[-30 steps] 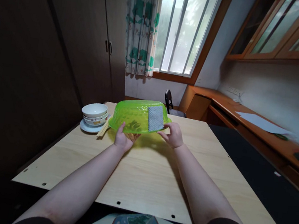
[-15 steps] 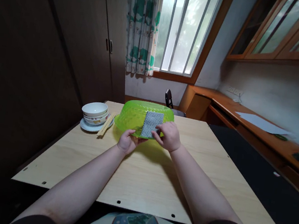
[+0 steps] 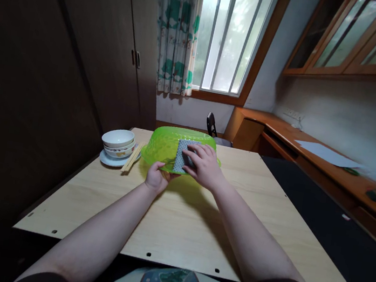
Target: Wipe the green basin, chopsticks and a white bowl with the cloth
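A translucent green plastic basin (image 3: 162, 144) is held tilted over the table, its outer side toward me. My left hand (image 3: 157, 177) grips its lower rim, thumb on the near side and fingers underneath. Against the basin's side lies a grey-blue textured cloth (image 3: 181, 154). My right hand (image 3: 203, 164) is spread over the right part of this cloth, its curved fingers pressing it to the basin. The fingertips rest on the cloth, and the palm hides its right edge.
Stacked white bowls (image 3: 118, 138) stand on a pale blue plate (image 3: 110, 161) at the wooden table's (image 3: 189, 226) far left, with wooden chopsticks (image 3: 132, 158) leaning on the plate's edge. Behind the table is a dark chair (image 3: 211, 123). A brown desk (image 3: 281, 131) runs along the right wall.
My right hand has moved left over the cloth, and its fingers have gone from a pinch-like curl at the cloth's edge to spread across it. My left hand still holds the basin.
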Action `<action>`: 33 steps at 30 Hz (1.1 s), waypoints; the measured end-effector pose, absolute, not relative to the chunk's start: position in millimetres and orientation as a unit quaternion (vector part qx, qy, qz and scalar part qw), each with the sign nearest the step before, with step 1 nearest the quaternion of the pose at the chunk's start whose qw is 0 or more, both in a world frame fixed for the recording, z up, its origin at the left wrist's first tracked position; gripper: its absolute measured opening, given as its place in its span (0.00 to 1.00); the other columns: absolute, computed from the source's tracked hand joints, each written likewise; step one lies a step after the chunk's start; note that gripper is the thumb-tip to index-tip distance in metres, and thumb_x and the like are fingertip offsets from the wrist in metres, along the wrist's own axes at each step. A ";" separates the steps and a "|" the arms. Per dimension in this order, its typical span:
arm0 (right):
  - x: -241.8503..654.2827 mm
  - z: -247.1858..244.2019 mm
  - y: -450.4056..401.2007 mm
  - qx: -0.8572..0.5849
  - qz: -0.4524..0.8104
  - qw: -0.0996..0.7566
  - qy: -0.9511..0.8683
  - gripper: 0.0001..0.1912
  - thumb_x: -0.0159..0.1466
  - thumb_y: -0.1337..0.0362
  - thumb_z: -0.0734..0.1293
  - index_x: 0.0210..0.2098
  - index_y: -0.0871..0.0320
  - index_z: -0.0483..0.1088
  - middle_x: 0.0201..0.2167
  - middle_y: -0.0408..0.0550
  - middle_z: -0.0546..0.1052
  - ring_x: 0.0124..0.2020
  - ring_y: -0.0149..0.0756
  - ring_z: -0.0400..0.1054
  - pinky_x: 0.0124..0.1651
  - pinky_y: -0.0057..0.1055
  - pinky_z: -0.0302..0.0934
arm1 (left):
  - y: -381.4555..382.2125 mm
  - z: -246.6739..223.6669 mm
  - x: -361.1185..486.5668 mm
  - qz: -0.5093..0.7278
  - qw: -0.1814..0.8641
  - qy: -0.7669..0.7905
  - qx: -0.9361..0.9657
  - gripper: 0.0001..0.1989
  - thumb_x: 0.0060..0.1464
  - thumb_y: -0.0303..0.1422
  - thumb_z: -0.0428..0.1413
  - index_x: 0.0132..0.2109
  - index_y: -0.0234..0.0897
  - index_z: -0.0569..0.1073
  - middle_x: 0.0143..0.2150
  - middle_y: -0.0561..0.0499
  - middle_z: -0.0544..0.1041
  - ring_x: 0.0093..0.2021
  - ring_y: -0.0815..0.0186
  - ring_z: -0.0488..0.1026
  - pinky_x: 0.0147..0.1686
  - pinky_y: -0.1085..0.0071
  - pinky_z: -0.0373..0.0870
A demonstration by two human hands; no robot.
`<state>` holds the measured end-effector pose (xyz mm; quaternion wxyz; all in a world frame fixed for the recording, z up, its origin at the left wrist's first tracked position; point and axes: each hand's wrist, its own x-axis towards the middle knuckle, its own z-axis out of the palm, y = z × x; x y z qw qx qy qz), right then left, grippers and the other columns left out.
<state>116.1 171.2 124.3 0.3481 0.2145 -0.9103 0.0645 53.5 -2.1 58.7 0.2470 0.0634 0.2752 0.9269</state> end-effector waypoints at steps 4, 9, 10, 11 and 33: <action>112.7 130.1 192.7 0.205 0.087 0.345 -0.912 0.24 0.59 0.56 0.69 0.54 0.48 0.67 0.56 0.50 0.68 0.56 0.49 0.59 0.58 0.51 0.53 | -2.6 59.2 52.5 0.932 0.230 0.274 0.057 0.22 0.47 0.30 0.48 0.50 0.35 0.74 0.40 0.43 0.80 0.40 0.56 0.78 0.40 0.57 0.75; 113.6 134.6 202.7 0.196 0.094 0.344 -0.913 0.24 0.57 0.58 0.71 0.54 0.48 0.68 0.53 0.50 0.69 0.53 0.49 0.60 0.55 0.50 0.55 | -1.6 59.0 53.6 0.931 0.229 0.278 0.054 0.23 0.47 0.31 0.48 0.50 0.34 0.74 0.39 0.43 0.80 0.39 0.57 0.78 0.39 0.58 0.74; 114.2 133.9 199.3 0.194 0.090 0.344 -0.914 0.25 0.57 0.58 0.71 0.54 0.48 0.68 0.53 0.51 0.70 0.52 0.49 0.61 0.54 0.50 0.55 | -1.4 58.6 53.7 0.931 0.231 0.277 0.053 0.23 0.47 0.31 0.48 0.50 0.34 0.74 0.39 0.43 0.80 0.39 0.57 0.78 0.39 0.58 0.74; 114.9 132.8 194.7 0.192 0.084 0.342 -0.916 0.25 0.56 0.59 0.72 0.54 0.48 0.69 0.52 0.51 0.70 0.51 0.49 0.61 0.53 0.49 0.55 | -1.3 58.1 53.6 0.931 0.233 0.276 0.051 0.23 0.47 0.30 0.48 0.50 0.34 0.74 0.39 0.43 0.80 0.39 0.57 0.78 0.39 0.58 0.74; 117.8 135.7 184.2 0.186 0.096 0.254 -0.944 0.22 0.57 0.70 0.70 0.51 0.48 0.72 0.38 0.48 0.72 0.38 0.38 0.62 0.41 0.35 0.55 | -3.1 54.7 50.1 0.936 0.214 0.275 0.045 0.23 0.46 0.30 0.48 0.50 0.35 0.74 0.38 0.44 0.81 0.37 0.58 0.78 0.37 0.61 0.74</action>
